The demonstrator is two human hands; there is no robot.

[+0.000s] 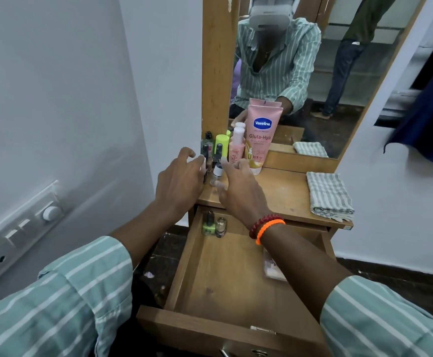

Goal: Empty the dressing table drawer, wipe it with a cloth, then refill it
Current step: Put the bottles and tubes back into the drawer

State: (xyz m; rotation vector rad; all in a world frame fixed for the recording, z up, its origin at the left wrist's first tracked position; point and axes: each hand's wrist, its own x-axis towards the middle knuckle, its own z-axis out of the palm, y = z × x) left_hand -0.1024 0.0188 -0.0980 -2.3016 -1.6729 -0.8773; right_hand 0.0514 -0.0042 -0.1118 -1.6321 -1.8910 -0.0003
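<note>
Below both spread, empty hands, the wooden drawer gapes, two bottles inside.

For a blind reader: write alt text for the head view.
Both hands, left hand and right hand, reach for small bottles on the dressing table top above the open drawer, which holds two nail polish bottles.

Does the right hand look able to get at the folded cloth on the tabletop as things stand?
Probably yes. The right hand holds nothing, and bare tabletop lies between it and the cloth, with no bottle in the way.
</note>
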